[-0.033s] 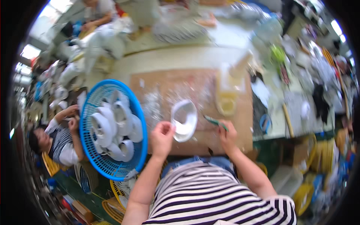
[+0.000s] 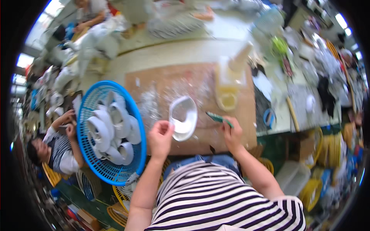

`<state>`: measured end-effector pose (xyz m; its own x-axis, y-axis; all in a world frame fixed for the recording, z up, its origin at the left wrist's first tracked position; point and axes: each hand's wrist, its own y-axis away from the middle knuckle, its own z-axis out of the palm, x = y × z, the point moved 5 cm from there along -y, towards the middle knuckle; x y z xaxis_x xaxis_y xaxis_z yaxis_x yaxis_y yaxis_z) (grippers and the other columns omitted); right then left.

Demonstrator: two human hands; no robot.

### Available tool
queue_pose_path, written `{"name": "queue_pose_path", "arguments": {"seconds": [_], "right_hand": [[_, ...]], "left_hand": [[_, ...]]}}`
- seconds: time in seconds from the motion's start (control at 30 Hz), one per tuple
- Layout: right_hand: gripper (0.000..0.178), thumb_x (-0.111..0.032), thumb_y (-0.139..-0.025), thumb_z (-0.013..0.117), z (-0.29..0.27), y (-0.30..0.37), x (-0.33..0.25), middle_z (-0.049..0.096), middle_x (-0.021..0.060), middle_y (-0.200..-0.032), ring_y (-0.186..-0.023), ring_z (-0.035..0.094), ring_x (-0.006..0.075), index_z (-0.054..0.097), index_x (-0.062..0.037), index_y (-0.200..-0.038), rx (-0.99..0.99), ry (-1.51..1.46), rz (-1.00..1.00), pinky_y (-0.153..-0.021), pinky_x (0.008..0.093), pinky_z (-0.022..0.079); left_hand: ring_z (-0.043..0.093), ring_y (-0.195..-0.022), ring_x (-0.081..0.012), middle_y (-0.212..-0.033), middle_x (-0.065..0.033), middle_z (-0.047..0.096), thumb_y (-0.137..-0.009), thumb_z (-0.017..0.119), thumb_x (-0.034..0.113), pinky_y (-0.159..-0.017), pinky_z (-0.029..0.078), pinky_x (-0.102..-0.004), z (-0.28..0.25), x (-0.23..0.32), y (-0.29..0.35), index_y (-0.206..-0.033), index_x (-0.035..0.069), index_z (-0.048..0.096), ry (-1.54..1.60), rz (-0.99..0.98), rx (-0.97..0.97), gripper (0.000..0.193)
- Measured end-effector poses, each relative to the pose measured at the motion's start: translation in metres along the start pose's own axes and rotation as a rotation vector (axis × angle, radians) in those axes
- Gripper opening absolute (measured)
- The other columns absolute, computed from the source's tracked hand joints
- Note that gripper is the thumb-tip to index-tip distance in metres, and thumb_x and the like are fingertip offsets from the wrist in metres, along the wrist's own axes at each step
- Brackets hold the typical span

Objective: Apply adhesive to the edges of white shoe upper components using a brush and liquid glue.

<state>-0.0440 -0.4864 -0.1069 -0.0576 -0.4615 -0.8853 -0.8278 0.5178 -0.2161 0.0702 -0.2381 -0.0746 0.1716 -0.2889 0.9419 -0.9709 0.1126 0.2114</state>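
Observation:
My left hand (image 2: 160, 138) pinches the lower left edge of a white looped piece, like a shoe upper (image 2: 184, 119), between thumb and fingers. The piece is held up over a brown board (image 2: 154, 109), its hollow facing me. To its right, my right hand (image 2: 232, 135) is closed round a slim green pen-like tool (image 2: 219, 119). The tool points left toward the white piece with a gap between them; its exact kind is blurred. Beyond my right hand, a clear plastic container (image 2: 226, 101) with yellowish contents stands on the board.
A blue basket (image 2: 142, 150) full of similar white pieces (image 2: 102, 131) stands close on my left. Blue-handled scissors (image 2: 269, 117) and a wooden stick (image 2: 292, 113) lie at right. A co-worker (image 2: 61, 148) sits at far left; another person (image 2: 90, 15) works across the table.
The whole view has shifted, so table, basket and hands appear slightly farther left and up. Both hands keep their hold on the white piece and the green tool.

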Motion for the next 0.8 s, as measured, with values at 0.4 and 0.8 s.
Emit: {"name": "queue_pose_path", "arguments": {"seconds": [0.4, 0.8], "right_hand": [[0.012, -0.012, -0.091, 0.057, -0.05, -0.047, 0.038, 0.058, 0.0046, -0.068, -0.057, 0.054, 0.0088, 0.061, -0.0015, -0.094, 0.221, 0.185, -0.1, -0.052, 0.0236, 0.042], [0.018, -0.017, -0.091, 0.057, -0.008, -0.036, 0.025, 0.058, 0.0022, -0.063, -0.055, 0.053, 0.0056, 0.063, 0.0, -0.087, -0.017, -0.43, 0.476, -0.049, 0.0201, 0.042]], "left_hand": [[0.054, -0.061, -0.0043, -0.071, -0.0001, 0.062, -0.08, 0.068, 0.008, -0.056, 0.045, -0.0191, 0.03, 0.009, -0.019, -0.087, 0.0, 0.062, -0.161, 0.088, -0.185, 0.013], [0.057, -0.056, -0.0115, -0.067, -0.0053, 0.062, -0.077, 0.068, 0.009, -0.055, 0.047, -0.0256, 0.043, 0.001, -0.021, -0.083, 0.001, 0.062, -0.346, 0.215, -0.245, 0.012]]}}
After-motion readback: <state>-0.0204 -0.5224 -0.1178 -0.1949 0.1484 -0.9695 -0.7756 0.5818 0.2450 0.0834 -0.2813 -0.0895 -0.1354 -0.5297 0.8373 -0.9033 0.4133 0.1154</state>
